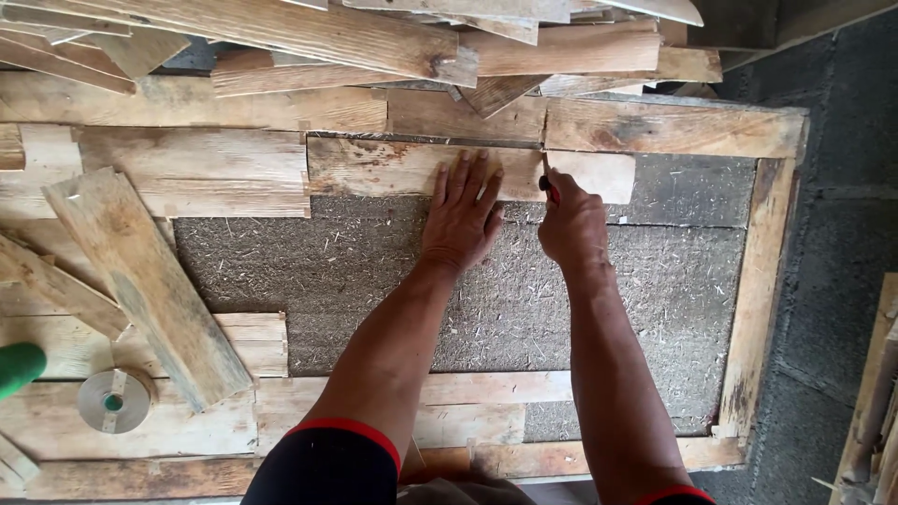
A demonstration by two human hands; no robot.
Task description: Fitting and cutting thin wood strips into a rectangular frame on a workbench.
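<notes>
Dark sleeves with red cuffs sat at the bottom edge of the frame, and from them two bare forearms ran up toward the middle. The left hand (pixel 460 217) lay flat, fingers spread, its fingertips pressing on a short pale wooden board (pixel 393 169) that lay across the upper centre of the frame, while the heel of the palm rested on the grey fibrous panel (pixel 374 281) below it. Just to its right, the right hand (pixel 572 224) was closed around a small red-handled marking tool (pixel 546 180), whose tip touched the same board near its right end; the tool was too small for me to tell whether it was a pencil or a knife. The two hands were near each other but not touching. A weathered wooden frame (pixel 762 281) bordered the panel, its right rail running down the right of the picture and its top rail lying just above the board. At the left, a long plank (pixel 145 281) lay tilted across flat pale boards, and near the lower left corner sat a grey tape roll (pixel 113 401) with a green cylindrical object (pixel 19 367) beside it at the frame's edge. Loose wooden offcuts (pixel 374 37) were heaped along the top of the frame, and grey concrete floor (pixel 842 187) showed at the right.
</notes>
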